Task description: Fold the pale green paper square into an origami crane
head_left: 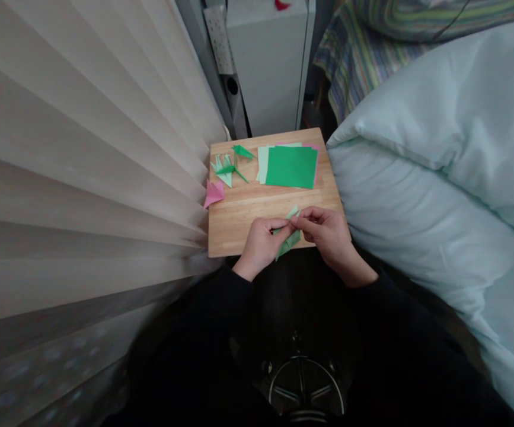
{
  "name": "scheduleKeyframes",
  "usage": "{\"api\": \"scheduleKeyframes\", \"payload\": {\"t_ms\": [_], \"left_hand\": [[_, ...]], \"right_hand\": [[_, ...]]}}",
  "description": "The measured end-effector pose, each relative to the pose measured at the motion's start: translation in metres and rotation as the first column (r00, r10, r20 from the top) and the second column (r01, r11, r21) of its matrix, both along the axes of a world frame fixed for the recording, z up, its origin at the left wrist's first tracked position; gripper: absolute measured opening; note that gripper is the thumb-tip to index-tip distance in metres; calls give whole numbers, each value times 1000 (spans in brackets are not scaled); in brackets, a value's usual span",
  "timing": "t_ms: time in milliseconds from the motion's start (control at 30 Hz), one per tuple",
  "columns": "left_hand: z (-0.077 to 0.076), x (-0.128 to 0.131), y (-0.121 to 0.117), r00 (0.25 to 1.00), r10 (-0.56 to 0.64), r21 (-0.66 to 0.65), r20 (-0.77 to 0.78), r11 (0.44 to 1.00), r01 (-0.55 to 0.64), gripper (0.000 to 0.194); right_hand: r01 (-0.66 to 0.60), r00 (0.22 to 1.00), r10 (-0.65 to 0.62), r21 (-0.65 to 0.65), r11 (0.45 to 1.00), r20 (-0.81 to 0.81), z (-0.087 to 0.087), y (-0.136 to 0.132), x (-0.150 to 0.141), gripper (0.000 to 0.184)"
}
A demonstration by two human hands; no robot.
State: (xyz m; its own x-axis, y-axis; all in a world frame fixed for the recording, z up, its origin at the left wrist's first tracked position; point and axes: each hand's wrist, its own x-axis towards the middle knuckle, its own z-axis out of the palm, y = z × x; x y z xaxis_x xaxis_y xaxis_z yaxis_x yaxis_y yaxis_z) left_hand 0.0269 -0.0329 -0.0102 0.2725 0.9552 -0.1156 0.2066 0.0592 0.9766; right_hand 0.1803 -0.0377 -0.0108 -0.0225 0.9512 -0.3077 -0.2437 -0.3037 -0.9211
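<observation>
Between my hands, at the front edge of the small wooden table (243, 207), is a partly folded piece of light green origami paper (289, 243). My left hand (263, 240) pinches it from the left, and my right hand (323, 231) pinches it from the right, with the fingertips of both meeting near its middle. Its lower tip points toward me; the fingers cover part of it. Farther back lies a stack of square paper (291, 167), dark green on top with light green and pink edges showing. Folded green paper cranes (234, 166) and a pink folded piece (214, 193) rest at the left.
A pleated cream curtain (105, 130) hangs close along the left side. Pale blue bedding (439, 154) bulges up against the right side. Behind the table stands a light grey cabinet (268, 71), with a striped cloth (354, 71) to its right.
</observation>
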Motion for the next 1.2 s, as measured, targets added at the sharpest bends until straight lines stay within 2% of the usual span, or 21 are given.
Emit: {"api": "scheduleKeyframes", "payload": {"t_ms": [200,333,500,800,1033,1100,1200], "left_hand": [[-7,1,-1,999,-10,-66,52,998,13,34],[-6,0,1,986,-28,-200,165,978,61,30],[-1,0,1,948,18,-335,319,937,95,30],[-9,3,-2,956,24,-271,294,961,60,29],[-7,3,-4,948,0,-303,318,947,102,24],[-6,3,-4,952,14,-317,307,944,88,25],[-7,2,-4,957,31,-310,289,948,64,27]], "right_hand": [[33,998,-35,-38,999,-55,-1,1,3,27],[51,999,-51,-4,999,-15,0,1,3,25],[30,999,-32,49,998,28,4,1,1,27],[55,991,-62,68,996,118,5,1,2,27],[116,948,-169,200,973,269,3,1,4,31],[99,935,-169,227,969,312,2,2,6,33],[26,942,-104,239,971,320,3,2,8,35]]}}
